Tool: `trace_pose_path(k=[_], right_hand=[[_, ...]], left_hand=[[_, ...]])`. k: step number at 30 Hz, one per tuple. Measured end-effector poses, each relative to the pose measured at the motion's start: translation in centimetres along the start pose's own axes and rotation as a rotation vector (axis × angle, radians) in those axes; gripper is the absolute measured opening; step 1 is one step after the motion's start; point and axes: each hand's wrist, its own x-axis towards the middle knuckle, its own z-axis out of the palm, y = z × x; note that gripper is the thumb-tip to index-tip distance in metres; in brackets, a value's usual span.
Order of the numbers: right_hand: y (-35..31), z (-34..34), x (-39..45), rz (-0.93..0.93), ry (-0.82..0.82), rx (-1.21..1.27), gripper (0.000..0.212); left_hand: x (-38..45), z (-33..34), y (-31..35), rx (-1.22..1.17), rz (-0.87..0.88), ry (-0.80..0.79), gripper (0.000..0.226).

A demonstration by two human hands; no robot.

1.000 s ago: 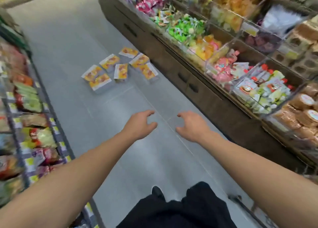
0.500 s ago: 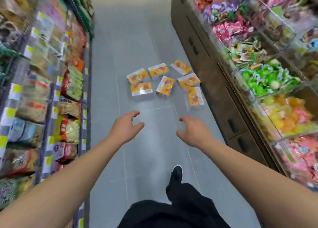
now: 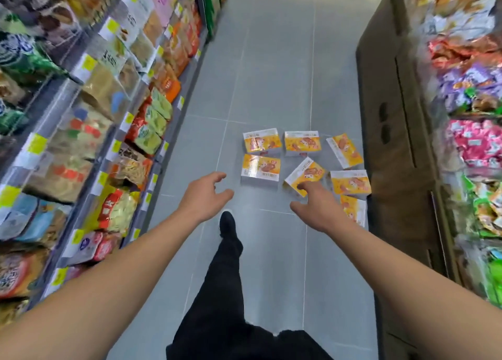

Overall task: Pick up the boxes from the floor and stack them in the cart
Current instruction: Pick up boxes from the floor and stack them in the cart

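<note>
Both hands out ahead, nothing held, boxes on the floor just in front.

Seven yellow boxes (image 3: 301, 166) lie scattered flat on the grey floor (image 3: 271, 60), bunched toward the brown display base (image 3: 391, 131) on the rt, prob. why the body angles that way. Left hand (image 3: 202, 198) hangs w/ fingers loosely spread, gripping nothing, well short of the nearest box (image 3: 260, 171). Right hand (image 3: 316, 210) likewise bare, fingers relaxed, index reaching toward the tilted box (image 3: 305, 175) (touching or just above it: can't tell from this angle). One leg (image 3: 226, 251) is stepped fwd between the arms, so looks like an approach, not yet a grasp. Cart not in view. Snack shelf (image 3: 95, 109) lines the left.
</note>
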Motion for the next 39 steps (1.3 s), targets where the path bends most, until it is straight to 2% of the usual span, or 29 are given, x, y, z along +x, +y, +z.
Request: trace_pose_path(k=[7,12,16,25,30,33,35,37,39], right_hand=[[-1.7,-1.9,17.6,0.109,-0.056,0.003,0.057],[0.8,0.5,28.1,0.134,-0.109,-0.03,0.057],[5.0,5.7,36.8,0.134,-0.154,-0.044,0.06],[17.6,23.8,58.3,0.176,-0.139,0.08,0.066],[21.7,32.0,65.1,0.178,-0.141,0.083,0.068],[23.2,35.0,68.0,0.196,-0.107,0.076,0.089],[24.0,36.5,69.2,0.248,-0.078,0.166,0.102],[24.7,37.7,70.0,0.316,-0.081,0.293,0.101],[25.0,38.0,70.1,0.376,-0.11,0.369,0.087]], left_hand=[[18.2,-2.2,-0.5,0.0,-0.044,-0.069,0.051],[28.6,1.3,-2.2,-0.031,-0.103,-0.094,0.049],[36.3,7.4,-5.4,-0.035,-0.132,-0.093,0.049],[54.8,25.9,-17.8,0.103,-0.073,-0.137,0.052],[61.4,32.5,-22.7,0.146,-0.037,-0.166,0.052],[64.1,35.3,-25.1,0.179,-0.018,-0.191,0.059],[65.5,37.0,-26.8,0.166,-0.037,-0.213,0.067],[66.5,38.3,-28.1,0.101,-0.122,-0.232,0.076],[66.9,39.2,-28.5,-0.07,-0.209,-0.302,0.067]])
